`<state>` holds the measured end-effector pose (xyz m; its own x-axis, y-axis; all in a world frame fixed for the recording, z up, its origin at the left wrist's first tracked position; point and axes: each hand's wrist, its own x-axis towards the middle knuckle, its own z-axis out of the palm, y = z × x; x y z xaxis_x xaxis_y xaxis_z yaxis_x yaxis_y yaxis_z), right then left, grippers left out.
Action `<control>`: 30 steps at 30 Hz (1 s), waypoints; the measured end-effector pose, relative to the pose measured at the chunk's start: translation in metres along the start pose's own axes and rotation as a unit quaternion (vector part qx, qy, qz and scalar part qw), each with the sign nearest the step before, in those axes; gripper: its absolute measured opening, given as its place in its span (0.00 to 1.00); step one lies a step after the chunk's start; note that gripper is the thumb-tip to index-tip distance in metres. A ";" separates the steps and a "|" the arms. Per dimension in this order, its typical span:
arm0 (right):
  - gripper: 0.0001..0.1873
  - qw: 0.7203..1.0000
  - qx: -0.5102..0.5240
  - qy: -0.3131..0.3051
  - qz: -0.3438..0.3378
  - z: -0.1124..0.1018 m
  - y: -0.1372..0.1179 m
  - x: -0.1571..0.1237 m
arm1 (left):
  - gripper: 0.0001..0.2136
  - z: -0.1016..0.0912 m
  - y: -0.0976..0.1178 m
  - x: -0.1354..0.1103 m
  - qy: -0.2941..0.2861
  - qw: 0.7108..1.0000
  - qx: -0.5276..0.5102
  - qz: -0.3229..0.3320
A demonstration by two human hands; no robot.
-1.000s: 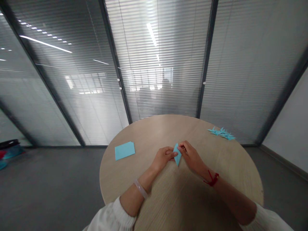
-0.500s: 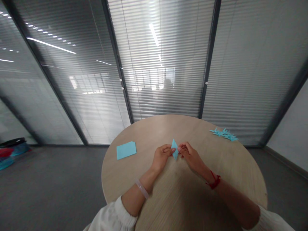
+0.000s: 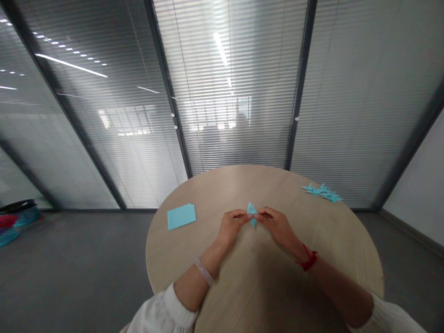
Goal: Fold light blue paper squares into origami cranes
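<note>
A small light-blue folded paper point(image 3: 251, 209), pointed at its top and bottom, is held up over the middle of the round table. My left hand point(image 3: 230, 226) pinches its left side between thumb and fingers. From the right, my right hand point(image 3: 276, 225) grips the opposite side, its thumb near the paper's middle. Both thumbs lie over the centre of the paper and hide part of its folds.
The round wooden table point(image 3: 236, 180) bears a stack of blue paper sheets point(image 3: 181, 217) at left and a heap of folded blue paper pieces point(image 3: 322, 192) at its far right edge. Glass walls with blinds point(image 3: 239, 148) stand behind. Blue and red items point(image 3: 17, 217) lie on the floor at left.
My right thumb and fingers have moved left onto the folded paper, covering more of its middle. The paper now looks pressed in at its centre. My left hand has hardly moved.
</note>
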<state>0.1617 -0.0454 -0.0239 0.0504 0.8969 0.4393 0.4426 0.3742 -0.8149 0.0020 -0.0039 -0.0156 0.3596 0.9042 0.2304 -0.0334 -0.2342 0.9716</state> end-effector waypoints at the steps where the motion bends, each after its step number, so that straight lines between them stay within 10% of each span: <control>1: 0.13 1.000 -0.005 -0.004 -0.001 0.000 0.001 0.000 | 0.11 0.000 -0.001 0.001 -0.006 1.000 0.011 0.005; 15: 0.15 0.997 -0.035 -0.066 -0.022 -0.004 0.005 0.001 | 0.15 0.000 0.000 0.002 -0.018 0.993 0.114 0.024; 30: 0.19 0.974 0.161 -0.126 0.099 0.007 0.004 0.002 | 0.13 0.003 0.002 0.000 0.025 0.999 0.009 0.038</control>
<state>0.1577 -0.0406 -0.0293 -0.1321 0.9733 0.1879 0.1412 0.2061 -0.9683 0.0045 -0.0054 -0.0139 0.3089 0.9003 0.3066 -0.0420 -0.3091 0.9501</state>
